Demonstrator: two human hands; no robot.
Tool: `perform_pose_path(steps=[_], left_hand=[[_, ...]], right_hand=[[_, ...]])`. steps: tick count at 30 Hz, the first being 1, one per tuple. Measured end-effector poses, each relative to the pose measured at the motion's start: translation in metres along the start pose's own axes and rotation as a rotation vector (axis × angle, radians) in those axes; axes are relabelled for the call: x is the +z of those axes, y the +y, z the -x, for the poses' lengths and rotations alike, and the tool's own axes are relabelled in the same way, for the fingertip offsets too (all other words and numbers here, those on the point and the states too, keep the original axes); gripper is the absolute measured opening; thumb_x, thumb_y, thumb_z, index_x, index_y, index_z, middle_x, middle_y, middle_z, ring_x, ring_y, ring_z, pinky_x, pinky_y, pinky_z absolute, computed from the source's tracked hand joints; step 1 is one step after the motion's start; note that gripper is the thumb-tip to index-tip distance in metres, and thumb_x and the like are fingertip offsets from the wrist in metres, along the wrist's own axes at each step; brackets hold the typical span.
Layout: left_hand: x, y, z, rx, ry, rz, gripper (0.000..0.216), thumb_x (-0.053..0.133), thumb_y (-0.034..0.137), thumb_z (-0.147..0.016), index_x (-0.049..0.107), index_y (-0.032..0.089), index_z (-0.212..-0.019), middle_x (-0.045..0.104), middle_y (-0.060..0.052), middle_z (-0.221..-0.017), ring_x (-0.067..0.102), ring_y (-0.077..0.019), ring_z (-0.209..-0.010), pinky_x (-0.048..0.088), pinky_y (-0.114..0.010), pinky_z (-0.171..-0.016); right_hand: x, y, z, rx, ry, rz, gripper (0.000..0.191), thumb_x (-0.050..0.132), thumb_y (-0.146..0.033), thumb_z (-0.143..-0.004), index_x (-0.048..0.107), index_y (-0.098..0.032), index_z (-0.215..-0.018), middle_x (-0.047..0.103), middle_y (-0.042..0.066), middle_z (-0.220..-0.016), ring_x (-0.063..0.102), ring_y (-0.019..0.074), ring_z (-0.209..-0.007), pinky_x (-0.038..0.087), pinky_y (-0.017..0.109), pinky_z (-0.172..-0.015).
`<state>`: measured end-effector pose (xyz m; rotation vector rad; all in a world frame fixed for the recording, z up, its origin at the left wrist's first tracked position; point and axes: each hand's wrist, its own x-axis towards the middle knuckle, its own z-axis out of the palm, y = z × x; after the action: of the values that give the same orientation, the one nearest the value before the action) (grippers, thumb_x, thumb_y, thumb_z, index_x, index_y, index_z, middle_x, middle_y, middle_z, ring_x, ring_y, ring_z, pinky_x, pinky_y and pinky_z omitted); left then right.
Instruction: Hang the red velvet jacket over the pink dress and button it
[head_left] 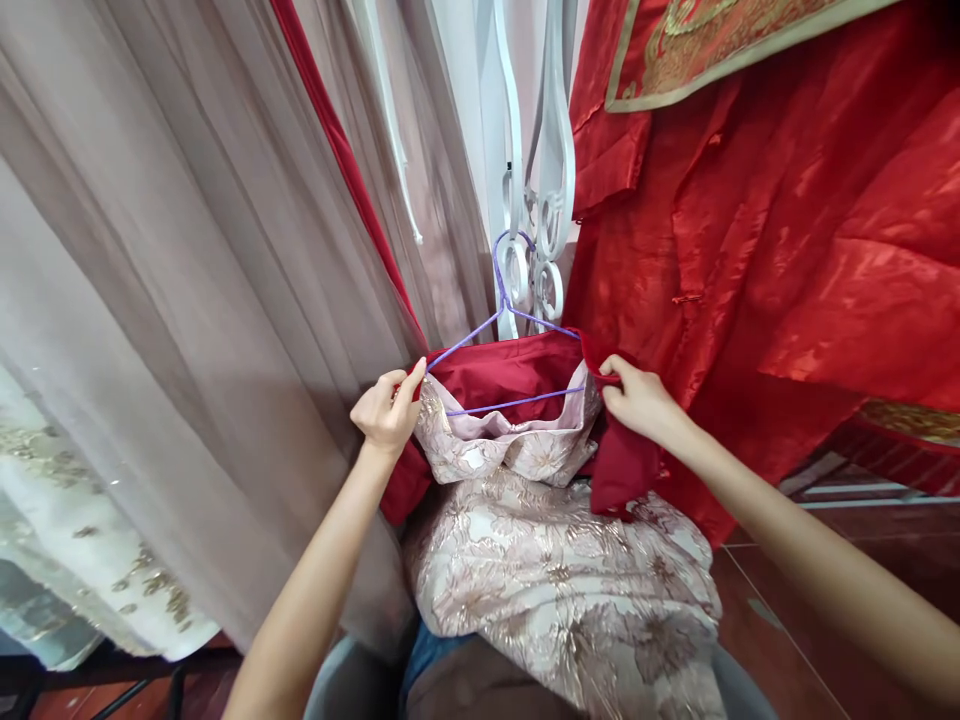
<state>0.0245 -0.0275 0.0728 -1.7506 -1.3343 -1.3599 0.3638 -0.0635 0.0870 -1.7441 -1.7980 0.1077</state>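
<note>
A pale pink floral brocade dress (540,560) hangs from a purple hanger (480,330) and spreads down over my lap. Around its shoulders lies a dark red jacket (510,372), whose inner back shows behind the hanger. My left hand (386,410) is closed, pinching the red cloth at the dress's left shoulder. On the other side, my right hand (637,395) grips the jacket's edge between thumb and fingers, and a red sleeve-like piece drops below it. The hanger's hook reaches up to a white scrolled metal frame (555,215).
A greyish-pink curtain (187,250) fills the left, with a white gown with gold trim (97,560) at its lower edge. Shiny red garments (750,230) hang on the right. Dark reddish floor tiles (772,630) show at lower right.
</note>
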Motion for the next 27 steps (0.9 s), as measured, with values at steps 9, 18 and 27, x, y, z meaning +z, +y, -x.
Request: perform_pose_path(steps=[9,18,27], left_hand=[[-0.031,0.014,0.002,-0.188,-0.093,0.026,0.011,0.059,0.024,-0.079,0.056,0.019,-0.089,0.055,-0.001,-0.078,0.056,-0.0145,-0.068,0.041,-0.024,-0.062],[0.002,0.053,0.013,-0.191,-0.178,0.002,0.008,0.048,0.013,-0.082,0.048,0.021,-0.082,0.058,-0.002,-0.08,0.056,-0.0158,-0.065,0.032,-0.025,-0.056],[-0.013,0.085,0.021,-0.34,-0.172,0.277,0.013,0.052,0.016,-0.08,0.041,0.023,-0.077,0.046,0.004,-0.064,0.045,-0.0119,-0.053,0.032,-0.024,-0.056]], right_hand=[[0.023,-0.008,-0.005,-0.162,-0.025,-0.179,0.012,0.044,-0.016,-0.07,0.045,-0.025,-0.077,0.05,-0.004,-0.054,0.048,0.0159,-0.047,0.035,0.025,-0.052],[0.04,-0.048,0.006,-0.239,-0.126,-0.146,0.04,0.044,-0.015,-0.076,0.054,-0.016,-0.115,0.065,0.005,-0.071,0.059,0.0197,-0.062,0.042,0.026,-0.061],[0.052,-0.067,0.011,-0.307,-0.143,-0.245,0.036,0.043,-0.013,-0.076,0.053,-0.017,-0.111,0.062,0.003,-0.069,0.057,0.0192,-0.061,0.04,0.025,-0.06]])
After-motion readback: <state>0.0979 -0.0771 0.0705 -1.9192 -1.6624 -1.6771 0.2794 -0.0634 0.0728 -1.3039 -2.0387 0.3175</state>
